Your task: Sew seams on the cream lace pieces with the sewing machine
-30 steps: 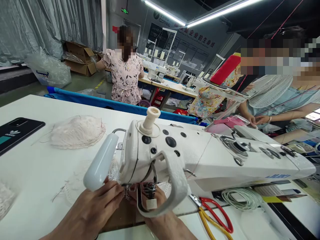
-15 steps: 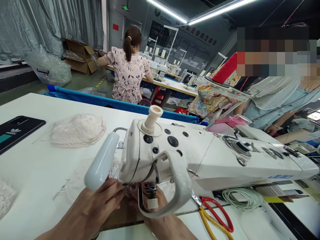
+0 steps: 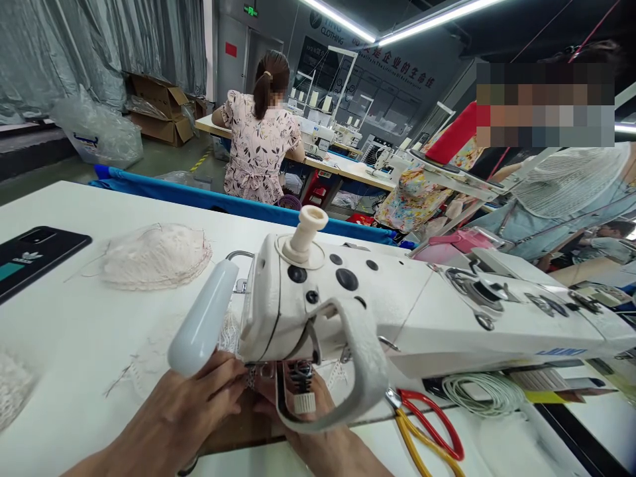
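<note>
A white sewing machine (image 3: 417, 305) spans the view, its head above both hands. My left hand (image 3: 199, 404) lies left of the needle area, fingers bent together on white lace (image 3: 229, 331). My right hand (image 3: 318, 404) is under the machine head, partly hidden by the curved guard and the tension spring; its fingertips reach toward the lace from the right. A brown plate (image 3: 233, 430) shows between my wrists. More thin lace fabric (image 3: 154, 351) lies left of my left hand.
A stack of pale lace pieces (image 3: 156, 257) and a black phone (image 3: 40, 258) lie on the left. Red and yellow scissors (image 3: 427, 424) and a coiled pale cord (image 3: 481, 394) sit at right. Beyond a blue cloth strip (image 3: 238, 209), a person (image 3: 261, 146) sits at another table.
The view has shifted slightly. The seated person ahead has shifted a little, and a person at the right has moved. My hands stay almost in place.
</note>
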A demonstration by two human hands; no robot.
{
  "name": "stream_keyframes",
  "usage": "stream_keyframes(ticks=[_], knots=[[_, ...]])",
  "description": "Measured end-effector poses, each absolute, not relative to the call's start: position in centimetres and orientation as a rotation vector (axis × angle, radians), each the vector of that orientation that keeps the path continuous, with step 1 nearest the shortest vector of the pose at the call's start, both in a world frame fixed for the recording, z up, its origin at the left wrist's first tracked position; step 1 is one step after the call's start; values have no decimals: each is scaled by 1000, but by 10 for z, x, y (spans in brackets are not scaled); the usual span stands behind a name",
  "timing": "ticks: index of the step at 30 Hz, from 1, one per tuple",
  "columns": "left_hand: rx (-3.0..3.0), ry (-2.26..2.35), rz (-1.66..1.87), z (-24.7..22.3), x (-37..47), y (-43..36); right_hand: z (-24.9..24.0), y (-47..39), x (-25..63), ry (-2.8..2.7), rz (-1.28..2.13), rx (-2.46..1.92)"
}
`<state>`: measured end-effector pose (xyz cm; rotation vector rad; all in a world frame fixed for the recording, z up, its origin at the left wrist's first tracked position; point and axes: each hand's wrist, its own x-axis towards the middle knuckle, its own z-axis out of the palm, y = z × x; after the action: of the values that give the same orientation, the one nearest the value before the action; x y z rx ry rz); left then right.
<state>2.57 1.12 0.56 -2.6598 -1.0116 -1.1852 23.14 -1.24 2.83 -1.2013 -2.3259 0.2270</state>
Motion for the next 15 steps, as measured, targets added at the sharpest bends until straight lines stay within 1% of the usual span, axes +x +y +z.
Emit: stream_keyframes(ticks=[3, 10, 15], knots=[[-2673, -1002, -1311, 17, 25, 12, 30, -12, 231, -2327, 250, -1225], [-2704, -880, -1197, 8, 23, 12, 35, -14, 230, -2305, 174, -1173], [-2638, -852, -1259, 15, 26, 14, 39, -16, 230, -2312, 134, -1176]])
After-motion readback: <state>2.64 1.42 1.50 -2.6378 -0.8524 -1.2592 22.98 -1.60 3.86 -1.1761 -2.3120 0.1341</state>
